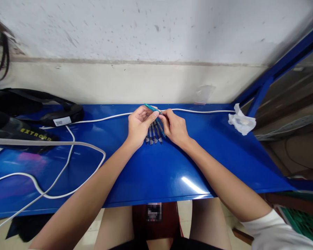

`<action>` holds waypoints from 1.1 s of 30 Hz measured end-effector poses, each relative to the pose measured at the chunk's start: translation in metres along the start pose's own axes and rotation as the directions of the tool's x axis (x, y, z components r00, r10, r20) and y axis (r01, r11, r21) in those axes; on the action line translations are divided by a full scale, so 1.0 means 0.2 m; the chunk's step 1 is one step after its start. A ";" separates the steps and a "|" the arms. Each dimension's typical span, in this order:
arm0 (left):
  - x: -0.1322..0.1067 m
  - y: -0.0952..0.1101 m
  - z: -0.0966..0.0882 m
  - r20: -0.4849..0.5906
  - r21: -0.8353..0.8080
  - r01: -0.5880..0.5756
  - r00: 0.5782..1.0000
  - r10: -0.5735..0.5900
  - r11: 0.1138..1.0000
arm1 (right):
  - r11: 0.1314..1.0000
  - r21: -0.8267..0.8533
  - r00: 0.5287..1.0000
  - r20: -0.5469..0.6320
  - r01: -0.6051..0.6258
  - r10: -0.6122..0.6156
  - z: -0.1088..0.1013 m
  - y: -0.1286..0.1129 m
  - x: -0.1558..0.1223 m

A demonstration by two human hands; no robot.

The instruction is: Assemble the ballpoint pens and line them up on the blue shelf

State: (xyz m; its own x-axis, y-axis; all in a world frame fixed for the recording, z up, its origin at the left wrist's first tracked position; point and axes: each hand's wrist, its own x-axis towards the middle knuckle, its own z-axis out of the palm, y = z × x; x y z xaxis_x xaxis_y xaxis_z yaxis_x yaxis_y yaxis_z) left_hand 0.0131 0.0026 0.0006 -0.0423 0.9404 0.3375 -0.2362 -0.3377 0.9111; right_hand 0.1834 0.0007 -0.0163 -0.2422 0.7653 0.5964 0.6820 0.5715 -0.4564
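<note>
A teal pen (151,107) is held at a slant above the blue tabletop. My left hand (139,125) has its thumb and fingers closed round the pen's body. My right hand (175,126) pinches at the pen's lower right end, where the fingertips hide the detail. Below both hands, several dark pens (153,133) lie side by side on the table, clips toward me. Their far ends are partly covered by my hands.
White cables (104,119) run along the back and loop over the left side. A black strapped device (62,113) and a dark bag lettered EXTRORD (28,133) sit at left. Crumpled white plastic (241,121) lies at right, near a blue frame (261,93). A wall rises behind.
</note>
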 end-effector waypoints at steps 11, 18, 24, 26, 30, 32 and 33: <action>-0.01 -0.01 0.00 0.000 0.007 0.005 1.000 -0.005 1.000 | 1.000 -0.001 1.000 0.002 -0.027 0.027 -0.01 -0.01 0.00; -0.01 0.00 0.00 -0.007 -0.008 0.008 1.000 -0.008 1.000 | 1.000 -0.003 1.000 -0.011 -0.019 0.019 0.00 0.00 0.00; -0.01 0.00 0.01 -0.016 -0.013 -0.001 1.000 0.001 1.000 | 1.000 -0.030 1.000 -0.001 0.010 -0.010 -0.01 -0.01 0.00; -0.01 0.00 0.01 -0.015 -0.002 -0.002 1.000 0.002 1.000 | 0.999 -0.029 1.000 0.008 0.028 -0.028 -0.01 -0.01 0.00; 0.00 0.01 -0.02 0.071 -0.013 0.012 0.997 -0.011 1.000 | 0.997 0.025 0.993 0.089 0.072 -0.074 -0.03 0.00 0.00; 0.00 0.02 -0.02 0.115 -0.021 0.036 0.993 -0.033 0.999 | 0.996 0.058 0.988 0.135 0.066 -0.073 -0.03 0.00 0.00; 0.00 0.02 -0.03 0.122 -0.025 0.047 0.992 -0.044 0.999 | 0.996 0.067 0.987 0.144 0.059 -0.069 -0.03 0.00 0.00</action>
State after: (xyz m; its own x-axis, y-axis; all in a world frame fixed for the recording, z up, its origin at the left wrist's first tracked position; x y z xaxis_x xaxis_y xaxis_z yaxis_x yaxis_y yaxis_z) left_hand 0.0070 0.0020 0.0037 0.0873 0.9421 0.3237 -0.2617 -0.2918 0.9200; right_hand 0.1879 -0.0008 -0.0133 -0.3852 0.7589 0.5250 0.6184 0.6346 -0.4636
